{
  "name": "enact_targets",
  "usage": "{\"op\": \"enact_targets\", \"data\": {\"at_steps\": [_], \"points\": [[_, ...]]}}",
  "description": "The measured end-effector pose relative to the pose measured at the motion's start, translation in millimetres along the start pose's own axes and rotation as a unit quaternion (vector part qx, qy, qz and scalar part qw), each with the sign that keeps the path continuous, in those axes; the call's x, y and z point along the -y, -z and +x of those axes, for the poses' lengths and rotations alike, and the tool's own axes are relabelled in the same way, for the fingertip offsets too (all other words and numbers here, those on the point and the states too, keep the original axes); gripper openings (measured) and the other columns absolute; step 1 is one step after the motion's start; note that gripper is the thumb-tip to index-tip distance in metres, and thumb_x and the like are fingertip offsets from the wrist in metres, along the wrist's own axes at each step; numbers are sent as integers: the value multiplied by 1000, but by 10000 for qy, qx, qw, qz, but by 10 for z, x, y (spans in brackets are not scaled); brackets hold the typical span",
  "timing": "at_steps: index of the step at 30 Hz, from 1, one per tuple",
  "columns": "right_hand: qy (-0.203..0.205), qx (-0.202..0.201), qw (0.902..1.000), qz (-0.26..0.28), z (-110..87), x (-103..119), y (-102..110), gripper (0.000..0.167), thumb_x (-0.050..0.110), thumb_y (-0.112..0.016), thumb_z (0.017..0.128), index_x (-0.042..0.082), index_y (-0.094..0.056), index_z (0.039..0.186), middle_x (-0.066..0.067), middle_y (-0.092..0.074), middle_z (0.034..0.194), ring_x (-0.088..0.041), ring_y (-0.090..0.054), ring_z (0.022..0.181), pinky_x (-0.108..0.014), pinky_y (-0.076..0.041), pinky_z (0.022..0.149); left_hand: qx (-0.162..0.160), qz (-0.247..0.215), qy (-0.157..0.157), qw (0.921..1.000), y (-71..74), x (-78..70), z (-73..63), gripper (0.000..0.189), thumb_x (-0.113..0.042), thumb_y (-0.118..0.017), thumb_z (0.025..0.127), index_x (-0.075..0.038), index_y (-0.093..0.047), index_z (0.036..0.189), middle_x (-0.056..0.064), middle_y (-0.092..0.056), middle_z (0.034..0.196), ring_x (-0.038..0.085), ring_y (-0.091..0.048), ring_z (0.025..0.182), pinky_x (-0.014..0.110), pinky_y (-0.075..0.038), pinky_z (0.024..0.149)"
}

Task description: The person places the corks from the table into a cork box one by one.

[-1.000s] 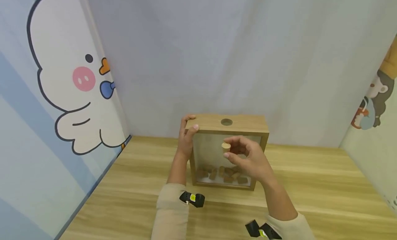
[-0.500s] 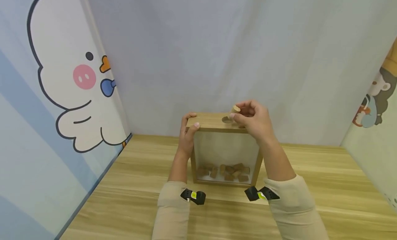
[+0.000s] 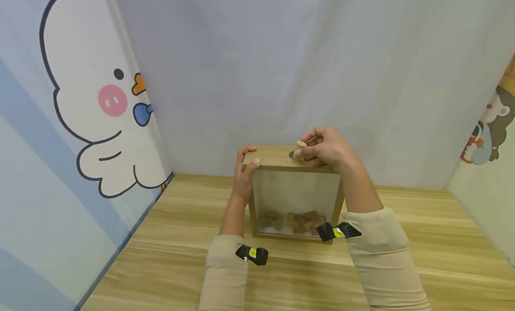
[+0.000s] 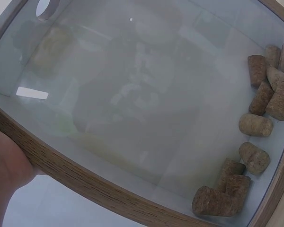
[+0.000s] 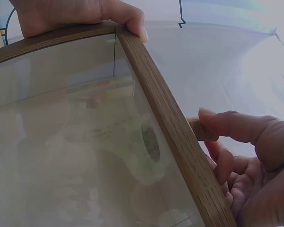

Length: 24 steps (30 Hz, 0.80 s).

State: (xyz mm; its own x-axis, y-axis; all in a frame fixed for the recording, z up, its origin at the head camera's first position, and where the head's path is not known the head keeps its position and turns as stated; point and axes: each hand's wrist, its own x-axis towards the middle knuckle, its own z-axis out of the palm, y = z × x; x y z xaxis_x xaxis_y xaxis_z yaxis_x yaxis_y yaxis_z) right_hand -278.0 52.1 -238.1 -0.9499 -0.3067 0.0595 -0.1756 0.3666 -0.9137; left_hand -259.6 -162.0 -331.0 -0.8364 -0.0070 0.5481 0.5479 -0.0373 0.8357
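A wooden frame box [image 3: 267, 155] with a clear front stands upright on the table. My left hand [image 3: 243, 179] grips its upper left corner, thumb on the front edge and fingers around the back. Between thumb and fingers, my right hand [image 3: 330, 145] pinches a cork [image 3: 301, 144] at the round hole [image 3: 291, 155] in the box's top. From the right wrist view, that cork [image 5: 201, 129] sits just outside the wooden edge, beside the hole [image 5: 150, 142]. Several brown corks [image 4: 255, 125] lie loose along the bottom inside the box.
The box stands on a wood-grain table [image 3: 181, 221]. Behind it hangs a pale grey curtain [image 3: 241, 69]. Cartoon-printed panels flank both sides, a white duck [image 3: 80, 101] on the left. A wrist camera [image 3: 252, 254] is strapped to the left sleeve, another [image 3: 338, 232] to the right.
My right hand has risen from in front of the clear panel to the box's top, bringing the cork to the hole and then lower beside it. The left hand keeps its grip.
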Motion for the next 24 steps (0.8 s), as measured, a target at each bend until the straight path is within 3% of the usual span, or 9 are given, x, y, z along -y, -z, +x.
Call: {"op": "enact_targets", "data": {"at_steps": [4,10,14,19,21,24], "points": [[70,11,10000,22,-10,-3,-14,38,8,-73,79,-1,-53,110,-14,-59,97,-22,-61,75,-29,-46,58,-74,-49,26,10000,-4,9,-7,44,-19,-43,86,1,-35,124,14,-26,139,27,-28,115,44,-25,93],[331,-56,9994,21,-131,-42,-33,38,13,-69,83,0,-53,114,-15,-57,106,-25,-59,85,-32,-47,65,-8,30,70,10000,4,-14,-45,47,-19,-42,89,1,-33,131,17,-24,141,27,-28,120,44,-25,95],[1087,-247,9935,220,-335,-146,-67,40,17,-67,86,-4,-53,117,-17,-57,111,-25,-57,91,-33,-47,75,112,230,417,9988,74,-8,-52,53,-25,-43,93,-9,-28,142,11,-18,147,31,-30,122,52,-22,99],[2053,-597,9726,916,-652,-453,-170,31,7,-64,87,-10,-54,111,-16,-59,103,-19,-58,87,-27,-48,75,289,333,920,9948,254,115,-131,61,-29,-46,95,-23,-17,148,6,-6,152,29,-6,137,54,-14,103],[2139,-730,9690,1001,-777,-630,-218,27,4,-62,87,-10,-55,108,-13,-60,101,-17,-58,87,-25,-48,74,335,419,1169,9917,328,154,-235,64,-29,-49,95,-23,-15,149,10,-11,151,31,-12,136,52,-18,103],[1962,-954,9717,907,-946,-894,-265,23,5,-62,88,-9,-56,106,-13,-59,100,-15,-57,88,-23,-47,73,331,599,1489,9865,415,198,-437,67,-34,-55,92,-24,-19,148,12,-25,145,32,-29,128,51,-26,101]]}}
